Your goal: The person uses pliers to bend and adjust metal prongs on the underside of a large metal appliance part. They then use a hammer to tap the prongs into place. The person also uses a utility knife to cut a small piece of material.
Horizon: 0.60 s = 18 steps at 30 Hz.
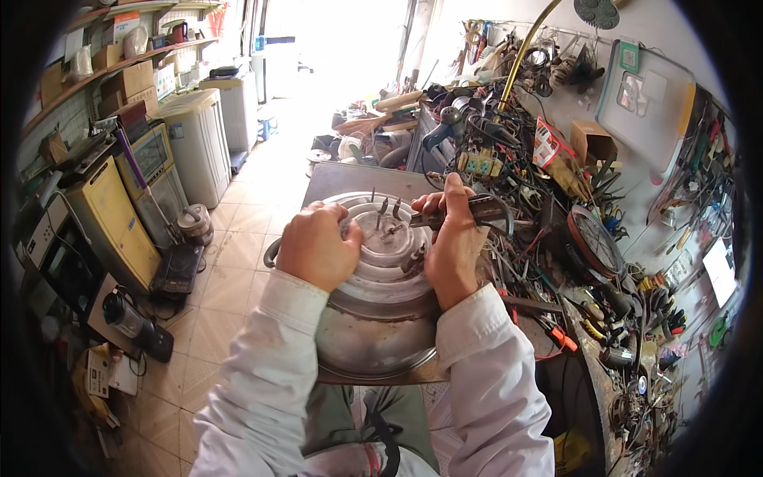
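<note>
A round, stepped metal vessel [373, 334], stained and dull silver, sits on a small board in front of my lap. Several metal prongs and fittings [387, 216] stick up from its middle. My left hand [318, 248] grips its left side, fingers curled over the stepped rings and thumb toward the centre. In my right hand [453, 246] is a dark pliers-like tool [489, 211], its handles pointing right and its narrow end near the fittings. The right thumb points up along the tool. Whether the tip touches a fitting I cannot tell.
Tangled cables and parts [493, 135] pile up on the right, beside a round dark-rimmed device [594, 242]. Hand tools crowd the far right bench. Along the left stand a yellow cabinet [119, 226], white appliances [197, 147] and a blender [137, 318] above the tiled floor [211, 334].
</note>
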Tool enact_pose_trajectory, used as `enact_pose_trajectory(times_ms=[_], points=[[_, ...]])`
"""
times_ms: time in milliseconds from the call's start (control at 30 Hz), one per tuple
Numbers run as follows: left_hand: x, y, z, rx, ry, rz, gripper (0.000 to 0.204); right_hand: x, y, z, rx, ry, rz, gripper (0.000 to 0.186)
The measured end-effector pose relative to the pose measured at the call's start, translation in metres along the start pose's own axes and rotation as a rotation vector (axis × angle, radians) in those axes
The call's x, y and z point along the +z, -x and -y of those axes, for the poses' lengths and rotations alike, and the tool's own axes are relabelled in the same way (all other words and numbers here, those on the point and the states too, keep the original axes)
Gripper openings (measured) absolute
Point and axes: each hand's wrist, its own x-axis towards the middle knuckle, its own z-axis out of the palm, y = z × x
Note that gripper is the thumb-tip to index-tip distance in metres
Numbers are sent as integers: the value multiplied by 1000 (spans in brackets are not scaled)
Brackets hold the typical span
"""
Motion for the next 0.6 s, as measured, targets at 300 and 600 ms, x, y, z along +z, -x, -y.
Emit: enact_pose_trajectory(times_ms=[300,600], points=[[15,7,-9,149,40,-68,57,-12,-29,-3,93,3,117,34],[9,15,-5,154,39,-79,50,-15,-18,-6,79,-76,149,39]])
